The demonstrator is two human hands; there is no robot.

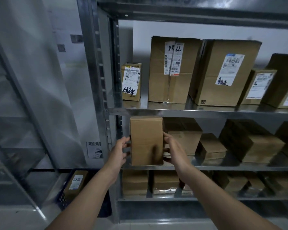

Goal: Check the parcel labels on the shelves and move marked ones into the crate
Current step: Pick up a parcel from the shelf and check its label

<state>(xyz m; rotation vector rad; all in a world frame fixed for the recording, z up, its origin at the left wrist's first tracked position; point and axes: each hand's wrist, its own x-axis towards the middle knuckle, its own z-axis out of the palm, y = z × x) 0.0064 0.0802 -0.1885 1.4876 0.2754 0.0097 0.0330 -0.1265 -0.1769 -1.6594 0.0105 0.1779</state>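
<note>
Two hands on it. Which one are we holding?

We are gripping the box [145,140], plain brown and upright, at the left end of the middle shelf [223,167]. Our left hand [120,151] is curling its fingers round the left edge, and our right hand [174,151] is wrapping round the right side.

Is it resting on the shelf?

We cannot tell; its bottom edge is sitting level with the shelf's front lip.

What is its near face showing us?

Bare cardboard.

Where is the crate lying?

The crate [61,199] is sitting on the floor down to our left, beside the rack's post [96,80] and well apart from the box. One parcel [76,181] with a white label is lying inside it.

And higher up?

On the upper shelf [173,111], labelled parcels [173,70] are standing in a row, some bearing handwriting.
</note>
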